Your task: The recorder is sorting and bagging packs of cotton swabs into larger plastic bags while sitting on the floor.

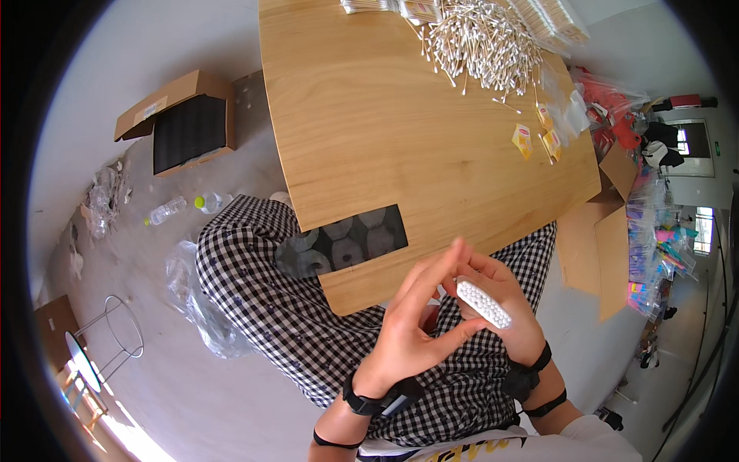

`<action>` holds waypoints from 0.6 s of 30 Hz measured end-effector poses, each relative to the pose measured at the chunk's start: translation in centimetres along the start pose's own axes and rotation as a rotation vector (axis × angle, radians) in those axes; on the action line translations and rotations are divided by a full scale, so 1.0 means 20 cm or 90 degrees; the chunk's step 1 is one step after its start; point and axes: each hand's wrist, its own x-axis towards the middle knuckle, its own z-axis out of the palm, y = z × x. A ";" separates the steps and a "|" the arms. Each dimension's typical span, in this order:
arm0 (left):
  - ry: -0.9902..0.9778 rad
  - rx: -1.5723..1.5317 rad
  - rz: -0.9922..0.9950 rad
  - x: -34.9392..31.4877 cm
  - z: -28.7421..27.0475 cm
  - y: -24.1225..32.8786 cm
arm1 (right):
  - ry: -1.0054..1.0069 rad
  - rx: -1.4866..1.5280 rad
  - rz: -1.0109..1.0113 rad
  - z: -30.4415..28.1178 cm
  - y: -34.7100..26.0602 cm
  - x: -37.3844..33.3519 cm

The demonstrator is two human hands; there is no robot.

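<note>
A small pack of cotton swabs (483, 303) is held above my lap, its rows of white tips facing up. My right hand (514, 308) wraps round the pack from the right. From the left, my left hand (412, 323) spans it, with the thumb at its lower end and the fingers near its upper end. The left fingertips meet the right fingers there, and the far side of the pack is hidden. Beyond the hands, a large heap of loose cotton swabs (485, 46) lies at the table's far side.
The wooden table (369, 131) has a cut-out with a dark, round-patterned pad (346, 242). Small yellow cards (523, 141) lie at its right, near clear plastic bags (571, 115). Swab bundles (550, 23) stand by the heap. Open cardboard boxes (612, 246) flank the table. Bottles (166, 210) lie on the floor.
</note>
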 end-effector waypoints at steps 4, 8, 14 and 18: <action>-0.026 -0.014 0.015 -0.03 -0.05 -0.09 | -0.140 0.001 0.013 -0.20 0.05 0.05; 0.078 -0.060 -0.040 -0.06 -0.02 -0.15 | 0.071 -0.181 -0.258 -0.16 0.11 0.03; 0.113 -0.283 -0.236 -0.07 -0.03 -0.16 | 0.001 -0.263 -0.339 -0.09 0.08 -0.05; 0.116 -0.308 -0.221 -0.07 -0.04 -0.16 | 0.009 -0.251 -0.339 -0.05 0.08 -0.05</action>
